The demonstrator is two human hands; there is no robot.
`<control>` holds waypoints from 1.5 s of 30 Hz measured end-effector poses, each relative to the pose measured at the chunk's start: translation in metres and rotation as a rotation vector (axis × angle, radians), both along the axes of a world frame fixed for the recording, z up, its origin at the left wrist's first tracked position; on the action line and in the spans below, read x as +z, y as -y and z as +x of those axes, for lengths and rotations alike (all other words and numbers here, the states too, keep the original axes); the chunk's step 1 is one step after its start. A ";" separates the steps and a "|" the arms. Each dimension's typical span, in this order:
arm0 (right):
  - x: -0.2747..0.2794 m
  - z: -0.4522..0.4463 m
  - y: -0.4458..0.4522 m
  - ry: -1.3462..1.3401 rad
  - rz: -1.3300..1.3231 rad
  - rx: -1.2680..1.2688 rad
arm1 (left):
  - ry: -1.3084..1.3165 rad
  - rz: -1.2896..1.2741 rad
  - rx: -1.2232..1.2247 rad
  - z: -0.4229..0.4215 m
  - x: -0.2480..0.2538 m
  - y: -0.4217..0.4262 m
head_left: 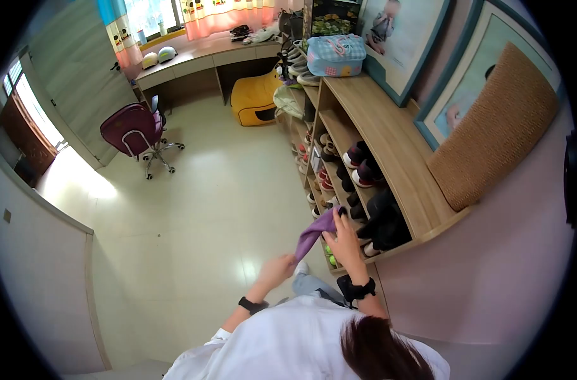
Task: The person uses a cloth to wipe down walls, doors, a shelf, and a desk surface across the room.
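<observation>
A purple cloth is stretched on a slant between my two hands, in front of the shoe rack. My left hand is closed on its lower end, the fingers slightly blurred. At the upper end my right hand grips the cloth, thumb and fingers partly apart along it. A small dark patch shows by the right fingertips; I cannot tell what it is. Both wrists wear black bands. Close beyond my right hand is the wooden shoe rack, its shelves holding several pairs of shoes and a black item.
A blue patterned bag, framed pictures and a brown woven board stand on the rack. Beyond are a yellow floor seat, a maroon swivel chair and a long desk. A doorway opens at left.
</observation>
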State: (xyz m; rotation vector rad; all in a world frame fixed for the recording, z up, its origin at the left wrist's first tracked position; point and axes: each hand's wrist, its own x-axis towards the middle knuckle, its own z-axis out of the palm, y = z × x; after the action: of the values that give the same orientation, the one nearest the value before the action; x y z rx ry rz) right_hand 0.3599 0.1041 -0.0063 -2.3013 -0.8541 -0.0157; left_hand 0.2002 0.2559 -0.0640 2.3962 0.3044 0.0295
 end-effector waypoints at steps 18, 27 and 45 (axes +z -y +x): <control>-0.026 0.136 -0.188 -0.246 0.002 0.523 | -0.088 0.170 0.213 0.117 0.016 -0.140; -0.036 0.197 -0.300 -0.235 -0.026 0.335 | -0.017 0.042 0.242 0.153 -0.014 -0.288; -0.040 0.263 -0.597 -0.235 -0.315 0.627 | -0.093 -0.119 0.575 0.164 -0.019 -0.602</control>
State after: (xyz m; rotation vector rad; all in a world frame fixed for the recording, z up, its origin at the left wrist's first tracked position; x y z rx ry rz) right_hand 0.6233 0.7015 -0.0466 -2.1464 -1.4909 0.6910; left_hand 0.3647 0.8583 -0.0831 2.1222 0.9985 0.1586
